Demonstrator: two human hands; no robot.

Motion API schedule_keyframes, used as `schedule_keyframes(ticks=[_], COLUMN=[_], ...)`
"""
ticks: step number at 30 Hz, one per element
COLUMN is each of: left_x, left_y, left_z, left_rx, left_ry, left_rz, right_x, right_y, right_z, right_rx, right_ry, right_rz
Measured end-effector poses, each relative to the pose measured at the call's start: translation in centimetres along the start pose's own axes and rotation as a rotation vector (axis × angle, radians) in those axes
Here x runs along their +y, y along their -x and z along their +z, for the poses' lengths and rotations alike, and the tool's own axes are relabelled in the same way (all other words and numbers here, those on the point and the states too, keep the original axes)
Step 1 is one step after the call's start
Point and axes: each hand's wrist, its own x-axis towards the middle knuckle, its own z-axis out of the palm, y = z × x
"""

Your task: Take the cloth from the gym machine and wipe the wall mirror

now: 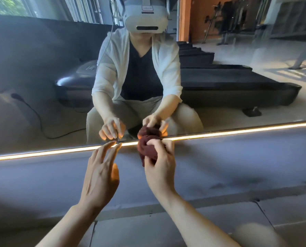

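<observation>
Bunched dark-red cloth (pixel 147 148) gripped in right hand (pixel 160 164), pressed to wall mirror (pixel 41 77) at its lit lower edge; left hand (pixel 99 177) open, fingers straight, beside it.

The person is wearing a white headset (pixel 146 18) with a grey strap and a dark slot across its front, a thin cable trailing from it. A loose white overshirt (pixel 168 68) is hanging open over a dark V-neck top (pixel 139 77), above pale trousers (pixel 138 107). Both forearms are showing bare.
</observation>
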Motion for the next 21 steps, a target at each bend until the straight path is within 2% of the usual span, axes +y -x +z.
schedule_keyframes(ticks=[1, 4, 6, 9, 12, 14, 15, 19, 21], left_x=[-0.5, -2.3, -3.3, -4.6, -5.4, -5.6, -5.7, -5.9, -6.2], left_y=[0.1, 0.5, 0.8, 1.2, 0.7, 0.1, -0.2, -1.3, -1.5], left_z=[-0.4, -1.6, -2.3, -2.8, -2.9, -2.8, -2.8, -3.2, -3.3], left_rx=[-0.003, -0.007, -0.02, -0.034, -0.036, -0.029, -0.017, 0.025, 0.028], left_ry=[0.003, 0.008, 0.006, 0.016, 0.037, 0.053, 0.064, 0.07, 0.055], left_rz=[-0.008, -0.023, -0.015, 0.0, 0.028, 0.045, 0.046, 0.056, 0.069], right_x=[-0.5, -0.9, -0.4, -1.0, -2.6, -2.9, -3.0, -2.6, -3.1], right_y=[0.1, -1.6, -2.8, -2.0, 0.7, 1.5, 1.2, -2.0, -2.6], right_z=[0.2, -0.4, -0.6, 1.6, 4.8, 5.3, 4.9, 3.1, 4.0], right_rx=[0.046, 0.401, 0.519, 0.461, 0.246, 0.179, 0.22, 0.638, 0.657], right_ry=[-0.038, -0.074, -0.067, -0.002, 0.012, -0.003, -0.025, -0.061, -0.05], right_rz=[0.026, 0.157, 0.23, 0.273, 0.097, 0.028, 0.045, 0.332, 0.398])
